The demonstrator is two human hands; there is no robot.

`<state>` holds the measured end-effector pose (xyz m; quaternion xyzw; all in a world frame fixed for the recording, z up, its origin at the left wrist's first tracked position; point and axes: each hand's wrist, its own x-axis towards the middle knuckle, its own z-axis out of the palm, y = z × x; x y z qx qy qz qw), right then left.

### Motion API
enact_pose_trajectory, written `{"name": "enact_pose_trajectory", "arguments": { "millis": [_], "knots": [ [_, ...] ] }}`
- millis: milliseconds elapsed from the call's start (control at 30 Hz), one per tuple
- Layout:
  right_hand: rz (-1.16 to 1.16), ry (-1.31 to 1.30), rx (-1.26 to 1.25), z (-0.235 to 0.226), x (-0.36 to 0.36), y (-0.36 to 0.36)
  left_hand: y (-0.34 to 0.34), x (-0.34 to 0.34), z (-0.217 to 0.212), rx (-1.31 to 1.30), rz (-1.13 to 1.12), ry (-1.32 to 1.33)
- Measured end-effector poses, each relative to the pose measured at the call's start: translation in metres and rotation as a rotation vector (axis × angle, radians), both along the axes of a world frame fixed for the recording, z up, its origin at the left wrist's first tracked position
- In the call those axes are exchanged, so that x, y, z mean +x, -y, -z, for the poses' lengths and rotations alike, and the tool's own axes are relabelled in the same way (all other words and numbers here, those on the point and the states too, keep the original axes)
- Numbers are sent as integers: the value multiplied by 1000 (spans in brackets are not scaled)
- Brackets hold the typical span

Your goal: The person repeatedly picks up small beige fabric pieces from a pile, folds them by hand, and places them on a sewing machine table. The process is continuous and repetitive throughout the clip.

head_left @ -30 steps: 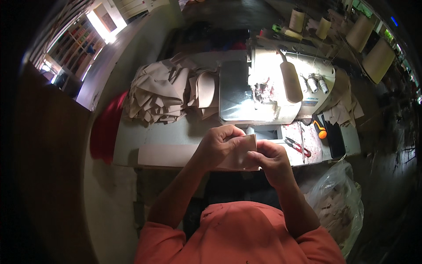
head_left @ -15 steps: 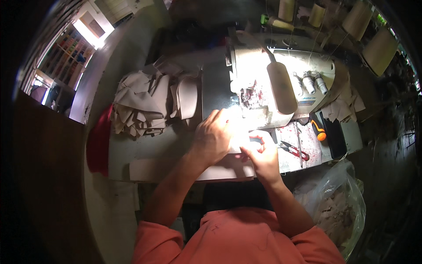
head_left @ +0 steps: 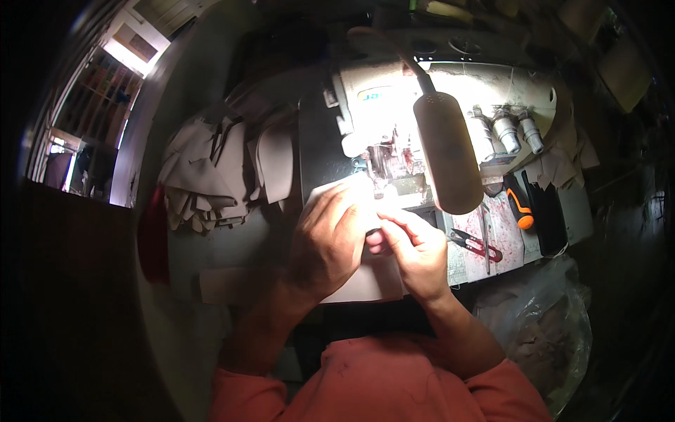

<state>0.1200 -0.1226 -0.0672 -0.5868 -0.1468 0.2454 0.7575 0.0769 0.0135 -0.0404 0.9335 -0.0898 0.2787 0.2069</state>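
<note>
Both my hands are close together under the lamp, in front of a white sewing machine [head_left: 380, 98]. My left hand [head_left: 329, 239] is bent over a pale piece of cloth [head_left: 321, 189], whose edge shows past the fingers; the rest is lost in glare. Thumb and forefinger of my right hand [head_left: 420, 259] are pinched together right beside the left fingertips. Whatever lies in that pinch is too bright and small to make out. Below the hands, a long pale cloth panel [head_left: 373, 281] lies along the table's front edge.
Pale cut cloth pieces [head_left: 204, 169] are piled at left. A lamp head [head_left: 450, 155] hangs over the machine. Red-handled thread snips [head_left: 478, 246], an orange-and-black tool [head_left: 522, 207] and a dark phone-like slab [head_left: 545, 218] lie at right. A clear bag of scraps [head_left: 548, 337] stands below.
My view has dipped closer to the machine. My fingers have drawn together: the right thumb and forefinger, apart before, are now pinched beside the left hand.
</note>
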Motion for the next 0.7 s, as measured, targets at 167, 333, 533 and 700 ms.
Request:
{"name": "enact_pose_trajectory", "arguments": {
  "millis": [167, 333, 533, 700],
  "knots": [
    [-18, -51, 7, 2, -1, 12, -29, 23, -2, -144, -156, -436],
    [33, -52, -1, 15, -5, 49, -75, 57, 17, 269, -177, -471],
    [19, 12, -57, 21, -18, 74, -76, 42, 3, -410, -214, -56],
    [6, -43, -94, 24, -23, 86, 26, -49, 18, -212, 17, -133]
  ]
}}
